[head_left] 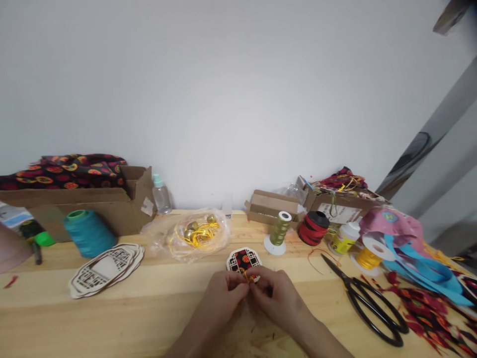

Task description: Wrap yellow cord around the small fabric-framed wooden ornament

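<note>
Just beyond my fingertips lies a small wooden lattice frame (244, 253) with dark, red-patterned fabric in it. A bit of yellow-orange cord (247, 275) shows at its near edge, between my two hands. My left hand (230, 293) pinches this cord between thumb and forefinger. On the other side, my right hand (274, 297) has its fingers closed at the same cord, fingertips almost touching those of the left. The hands cover the near part of the frame, and the exact shape of the cord is too small to make out.
Black scissors (367, 301) lie to the right, beside fabric scraps (428, 308). Behind stand a green cord spool (279, 229), a red cord spool (313, 229) and a glue bottle (345, 238). Leftward are stacked wooden frames (106, 268), a teal thread cone (89, 233) and a bag of bells (199, 233).
</note>
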The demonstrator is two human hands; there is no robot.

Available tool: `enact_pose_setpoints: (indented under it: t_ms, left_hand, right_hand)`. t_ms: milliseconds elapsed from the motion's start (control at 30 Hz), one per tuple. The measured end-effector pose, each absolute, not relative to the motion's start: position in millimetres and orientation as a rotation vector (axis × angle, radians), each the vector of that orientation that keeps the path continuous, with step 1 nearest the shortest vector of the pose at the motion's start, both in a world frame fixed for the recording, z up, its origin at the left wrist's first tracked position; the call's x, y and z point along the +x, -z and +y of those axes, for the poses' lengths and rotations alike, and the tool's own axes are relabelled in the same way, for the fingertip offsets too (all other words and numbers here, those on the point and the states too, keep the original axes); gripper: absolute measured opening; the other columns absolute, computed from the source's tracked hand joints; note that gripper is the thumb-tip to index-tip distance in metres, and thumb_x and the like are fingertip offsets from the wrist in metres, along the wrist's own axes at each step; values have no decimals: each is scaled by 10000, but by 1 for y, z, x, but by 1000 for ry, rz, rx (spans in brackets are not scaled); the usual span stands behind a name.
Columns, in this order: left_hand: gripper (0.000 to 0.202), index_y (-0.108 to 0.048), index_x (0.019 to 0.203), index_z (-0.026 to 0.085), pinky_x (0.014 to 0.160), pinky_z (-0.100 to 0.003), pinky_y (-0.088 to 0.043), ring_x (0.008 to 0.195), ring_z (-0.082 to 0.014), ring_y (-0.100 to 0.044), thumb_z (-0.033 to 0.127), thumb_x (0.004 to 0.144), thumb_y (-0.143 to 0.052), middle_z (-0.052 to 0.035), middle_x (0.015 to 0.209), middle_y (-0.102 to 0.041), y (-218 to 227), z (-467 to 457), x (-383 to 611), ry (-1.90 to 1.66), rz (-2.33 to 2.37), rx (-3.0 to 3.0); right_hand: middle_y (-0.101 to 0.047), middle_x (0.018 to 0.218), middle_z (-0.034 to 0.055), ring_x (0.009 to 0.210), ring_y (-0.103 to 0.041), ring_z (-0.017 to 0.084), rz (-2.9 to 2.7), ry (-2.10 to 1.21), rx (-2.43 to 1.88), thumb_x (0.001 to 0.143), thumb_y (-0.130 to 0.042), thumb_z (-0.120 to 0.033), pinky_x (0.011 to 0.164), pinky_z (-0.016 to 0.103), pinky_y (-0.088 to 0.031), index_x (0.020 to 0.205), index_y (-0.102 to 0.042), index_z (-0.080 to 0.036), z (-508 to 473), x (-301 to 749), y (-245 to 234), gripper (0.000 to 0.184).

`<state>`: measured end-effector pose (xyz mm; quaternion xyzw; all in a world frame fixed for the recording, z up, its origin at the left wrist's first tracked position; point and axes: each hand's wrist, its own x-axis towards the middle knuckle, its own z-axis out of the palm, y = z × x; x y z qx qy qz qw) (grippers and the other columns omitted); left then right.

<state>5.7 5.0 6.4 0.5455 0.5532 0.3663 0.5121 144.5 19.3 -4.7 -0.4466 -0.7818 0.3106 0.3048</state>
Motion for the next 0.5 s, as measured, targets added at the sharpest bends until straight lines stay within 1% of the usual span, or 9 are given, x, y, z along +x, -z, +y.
enact_pose_setpoints:
  t_ms: [67, 133, 200, 267, 333, 400, 500]
  left_hand:
    - [224, -599, 548, 102, 401, -183, -187, 410, -67, -290, 235, 664, -462, 75, 418, -358, -6, 4, 5, -885, 1314, 1333]
    - [272, -599, 556, 104, 398, -185, -184, 406, -67, -286, 298, 687, -461, 74, 420, -359, -5, 3, 4, -886, 1303, 1347]
    - [297, -585, 537, 111, 393, -187, -180, 399, -67, -283, 327, 695, -458, 74, 414, -358, -4, 2, 3, -889, 1299, 1352]
    - [305, -569, 517, 118, 393, -189, -178, 398, -67, -282, 340, 695, -460, 75, 411, -354, -5, 2, 3, -895, 1303, 1348]
    - [302, -561, 511, 124, 392, -190, -173, 393, -67, -275, 349, 690, -468, 79, 402, -344, -5, 3, 2, -902, 1308, 1338]
    - [298, -555, 503, 127, 387, -191, -164, 387, -66, -261, 356, 679, -480, 84, 389, -325, -4, 5, 1, -911, 1318, 1324]
    - [312, -543, 471, 126, 383, -191, -157, 382, -65, -247, 368, 661, -494, 85, 381, -316, -2, 7, -1, -923, 1334, 1305]
  right_hand:
    - [-438, 417, -70, 373, -344, 69, -2150, -686, -1225, 703, -435, -159, 408, 170, -232, 838, -593, -219, 18, 145, 2, 217]
    - [-549, 501, -45, 425, -438, 87, -2247, -560, -1266, 705, -446, -165, 435, 177, -255, 846, -589, -246, 17, 146, -4, 217]
    - [-616, 606, -26, 505, -508, 110, -2366, -435, -1281, 711, -453, -172, 461, 189, -263, 809, -591, -261, 18, 147, -14, 191]
    - [-636, 658, -21, 568, -539, 127, -2482, -340, -1253, 704, -471, -170, 477, 197, -265, 751, -593, -257, 20, 148, -24, 157]
    - [-635, 665, -23, 597, -546, 129, -2570, -309, -1190, 700, -486, -165, 485, 196, -270, 727, -592, -252, 24, 149, -30, 139]
    - [-631, 692, -20, 623, -547, 124, -2616, -320, -1106, 714, -491, -169, 503, 191, -289, 759, -593, -249, 29, 150, -32, 137]
    - [-619, 763, 6, 677, -543, 123, -2612, -340, -987, 763, -469, -205, 555, 189, -328, 854, -587, -237, 34, 152, -25, 153]
